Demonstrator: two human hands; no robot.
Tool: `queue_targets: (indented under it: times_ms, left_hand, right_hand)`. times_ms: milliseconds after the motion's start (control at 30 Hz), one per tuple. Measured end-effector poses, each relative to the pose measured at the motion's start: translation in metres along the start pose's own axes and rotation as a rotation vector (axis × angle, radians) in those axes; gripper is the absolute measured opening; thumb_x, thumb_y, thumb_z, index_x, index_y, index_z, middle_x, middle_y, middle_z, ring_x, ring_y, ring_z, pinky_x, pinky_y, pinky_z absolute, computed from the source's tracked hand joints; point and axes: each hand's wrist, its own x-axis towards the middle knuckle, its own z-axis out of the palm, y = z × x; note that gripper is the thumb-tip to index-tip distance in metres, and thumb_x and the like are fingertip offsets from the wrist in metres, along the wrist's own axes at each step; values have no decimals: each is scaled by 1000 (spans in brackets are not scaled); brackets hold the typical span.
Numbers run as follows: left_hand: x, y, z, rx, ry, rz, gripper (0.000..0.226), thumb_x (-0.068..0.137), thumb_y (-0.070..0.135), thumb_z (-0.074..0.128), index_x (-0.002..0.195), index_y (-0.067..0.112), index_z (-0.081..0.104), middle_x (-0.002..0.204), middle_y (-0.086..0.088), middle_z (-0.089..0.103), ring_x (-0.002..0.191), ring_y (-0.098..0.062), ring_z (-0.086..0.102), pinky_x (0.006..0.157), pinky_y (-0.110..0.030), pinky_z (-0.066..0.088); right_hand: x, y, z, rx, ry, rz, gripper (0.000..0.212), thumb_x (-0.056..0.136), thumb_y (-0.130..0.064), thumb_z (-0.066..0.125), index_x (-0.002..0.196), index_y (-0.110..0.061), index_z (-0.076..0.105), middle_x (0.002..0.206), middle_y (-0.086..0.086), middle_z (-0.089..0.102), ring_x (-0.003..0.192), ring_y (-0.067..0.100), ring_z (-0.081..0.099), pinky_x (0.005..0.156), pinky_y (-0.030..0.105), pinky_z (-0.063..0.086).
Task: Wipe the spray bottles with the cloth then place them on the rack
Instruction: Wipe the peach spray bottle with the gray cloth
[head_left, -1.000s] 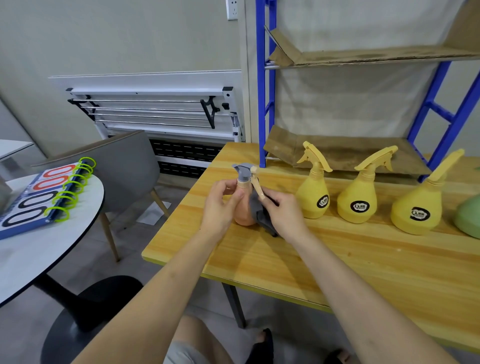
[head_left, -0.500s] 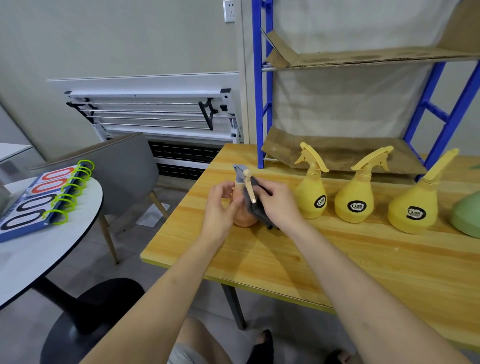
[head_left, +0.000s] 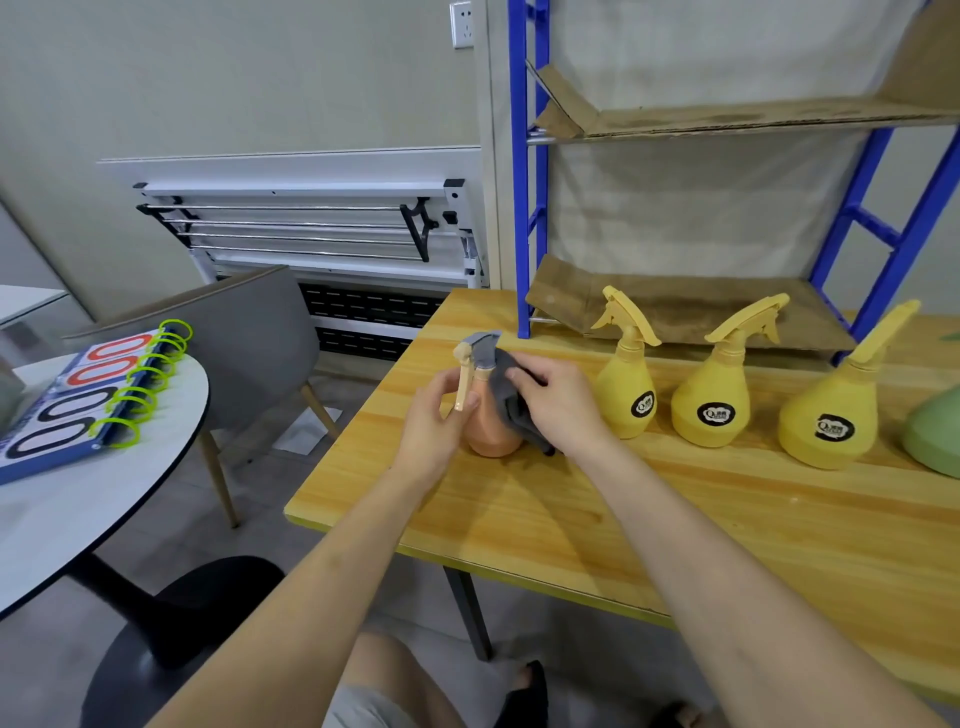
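A plain workroom: blue metal rack (head_left: 522, 208), wooden table (head_left: 675, 519), folded tables (head_left: 311, 228) against the wall.

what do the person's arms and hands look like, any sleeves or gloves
Both hands, the left hand and the right hand, are bare: no gloves, rings or watch show. Both forearms are uncovered up to the frame edge, with no sleeve in view.

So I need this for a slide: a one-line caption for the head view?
Left hand steadies an orange spray bottle while the right hand wipes it with a grey cloth.
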Motion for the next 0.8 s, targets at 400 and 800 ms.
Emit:
queue_targets:
  times_ms: [400,800]
  left_hand:
    - [-9,0,8,-115,52,-59,22,99,30,64,120,25,63,118,6,69,115,-8,62,102,-41,51]
    - [-14,8,13,79,74,27,44,95,40,67,135,23,63,124,6,58,114,-5,57,95,-20,46]
  right_hand:
    - [-12,28,-5,-183,-31,102,24,101,-21,57,108,-31,78,90,-14,75,87,12,66,71,25,46]
    - [-35,45,-1,-246,10,151,20,99,-16,58,84,-15,71,77,5,71,77,28,60,71,36,47]
